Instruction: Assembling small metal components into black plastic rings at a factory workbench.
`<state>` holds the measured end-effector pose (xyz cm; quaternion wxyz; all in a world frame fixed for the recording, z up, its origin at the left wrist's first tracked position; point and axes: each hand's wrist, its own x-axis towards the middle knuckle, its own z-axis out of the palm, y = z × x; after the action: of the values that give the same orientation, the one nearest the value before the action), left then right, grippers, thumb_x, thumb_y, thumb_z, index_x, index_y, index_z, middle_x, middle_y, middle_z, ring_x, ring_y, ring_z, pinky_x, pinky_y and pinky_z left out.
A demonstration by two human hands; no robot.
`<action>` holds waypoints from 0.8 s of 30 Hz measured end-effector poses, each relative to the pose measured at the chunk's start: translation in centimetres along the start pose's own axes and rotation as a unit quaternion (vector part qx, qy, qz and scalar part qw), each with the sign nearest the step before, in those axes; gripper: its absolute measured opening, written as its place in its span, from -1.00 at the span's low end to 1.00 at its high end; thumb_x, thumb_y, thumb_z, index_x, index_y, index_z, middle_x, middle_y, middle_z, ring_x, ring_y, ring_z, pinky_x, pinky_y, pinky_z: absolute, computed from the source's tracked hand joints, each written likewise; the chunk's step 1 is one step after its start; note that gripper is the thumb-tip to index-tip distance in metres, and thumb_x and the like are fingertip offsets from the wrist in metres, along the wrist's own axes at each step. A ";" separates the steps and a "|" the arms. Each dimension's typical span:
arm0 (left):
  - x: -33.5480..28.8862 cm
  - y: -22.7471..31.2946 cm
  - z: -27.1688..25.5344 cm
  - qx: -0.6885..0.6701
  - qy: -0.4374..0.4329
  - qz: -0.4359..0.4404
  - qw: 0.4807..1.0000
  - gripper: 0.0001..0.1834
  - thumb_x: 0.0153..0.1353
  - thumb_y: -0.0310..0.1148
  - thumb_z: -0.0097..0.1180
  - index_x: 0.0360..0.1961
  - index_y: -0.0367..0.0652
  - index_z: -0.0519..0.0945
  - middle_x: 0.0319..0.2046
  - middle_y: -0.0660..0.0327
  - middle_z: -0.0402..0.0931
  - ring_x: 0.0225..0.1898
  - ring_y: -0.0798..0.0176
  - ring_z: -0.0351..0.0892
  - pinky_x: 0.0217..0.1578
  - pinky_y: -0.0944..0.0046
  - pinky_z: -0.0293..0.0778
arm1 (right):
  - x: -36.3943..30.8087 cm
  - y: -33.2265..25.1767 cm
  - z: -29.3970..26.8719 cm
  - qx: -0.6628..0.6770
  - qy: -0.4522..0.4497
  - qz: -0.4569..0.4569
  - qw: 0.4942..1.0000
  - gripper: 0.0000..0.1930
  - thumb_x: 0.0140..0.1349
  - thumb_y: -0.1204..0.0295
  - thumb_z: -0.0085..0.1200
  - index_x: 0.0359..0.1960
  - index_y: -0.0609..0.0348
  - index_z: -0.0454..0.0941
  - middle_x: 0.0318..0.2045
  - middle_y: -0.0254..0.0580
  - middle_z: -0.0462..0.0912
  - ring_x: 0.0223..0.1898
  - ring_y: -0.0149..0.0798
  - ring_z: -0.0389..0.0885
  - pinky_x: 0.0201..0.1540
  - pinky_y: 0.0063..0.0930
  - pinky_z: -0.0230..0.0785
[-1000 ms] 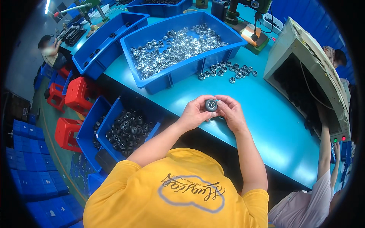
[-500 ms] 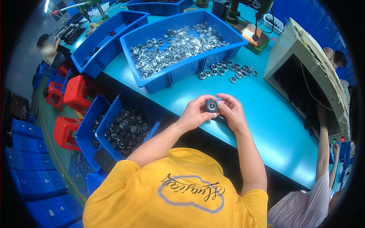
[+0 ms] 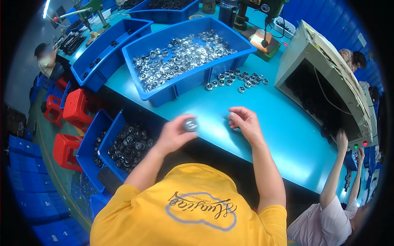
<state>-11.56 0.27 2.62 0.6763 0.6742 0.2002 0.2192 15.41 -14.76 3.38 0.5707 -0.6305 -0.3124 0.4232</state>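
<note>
My left hand [image 3: 174, 135] is closed round a small black wheel [image 3: 190, 125] with a metal centre, held above the table's front edge. To its right, over the blue-green table, my right hand [image 3: 246, 125] has nothing in it, its thumb and index finger apart. Below my left hand a blue bin [image 3: 107, 158] holds a heap of black wheels [image 3: 130, 144]. Beyond my hands stands a large blue bin [image 3: 164, 92] full of shiny metal hubs [image 3: 180, 57]. Several loose hubs [image 3: 241, 89] lie on the table [image 3: 213, 110] beside it.
At right stands a beige machine housing [image 3: 283, 67] with a dark opening, where a co-worker's hand [image 3: 341, 141] reaches in. A green press [image 3: 269, 51] is at the back. Red stools [image 3: 67, 151] and stacked blue crates [image 3: 30, 180] are on the left. Another person [image 3: 48, 63] sits far left.
My hands have come apart. My left hand has carried the wheel left, toward the bin of black wheels, while my right hand has let go. The co-worker's arm has shifted.
</note>
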 end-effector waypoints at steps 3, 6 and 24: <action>-4.7 0.4 -7.1 0.118 0.099 -0.039 0.987 -0.42 0.14 -0.61 0.38 0.21 -0.22 0.54 -0.11 0.21 0.60 -0.10 0.28 0.63 -0.07 0.27 0.60 | 0.6 -1.7 -2.8 -0.141 0.024 0.003 0.990 -0.69 0.31 0.37 0.32 0.04 0.22 0.68 -0.28 -0.24 0.76 -0.33 -0.41 0.68 -0.27 -0.45 0.59; -10.3 -0.4 -14.7 0.402 0.193 -0.127 0.886 -0.46 0.11 -0.56 0.40 0.17 -0.21 0.58 -0.12 0.10 0.64 -0.10 0.10 0.66 -0.04 0.16 0.59 | 2.5 -3.6 -4.9 -0.282 0.098 -0.035 0.954 -0.60 0.19 0.34 0.39 0.06 0.17 0.69 -0.29 -0.21 0.75 -0.33 -0.33 0.70 -0.23 -0.35 0.58; 5.8 3.4 5.3 0.112 0.015 0.135 0.984 -0.56 0.23 -0.46 0.37 0.16 -0.08 0.67 -0.28 0.28 0.55 -0.26 0.38 0.55 -0.30 0.36 0.49 | 1.1 -2.2 -0.8 0.197 -0.068 0.065 0.976 -0.63 0.55 0.19 0.06 0.12 0.24 0.63 -0.21 -0.37 0.64 -0.36 -0.53 0.55 -0.38 -0.62 0.47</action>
<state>-3.85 -0.87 6.25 0.5577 0.7630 0.1408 0.2949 16.83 -13.81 5.31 0.6324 -0.4943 -0.2198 0.5545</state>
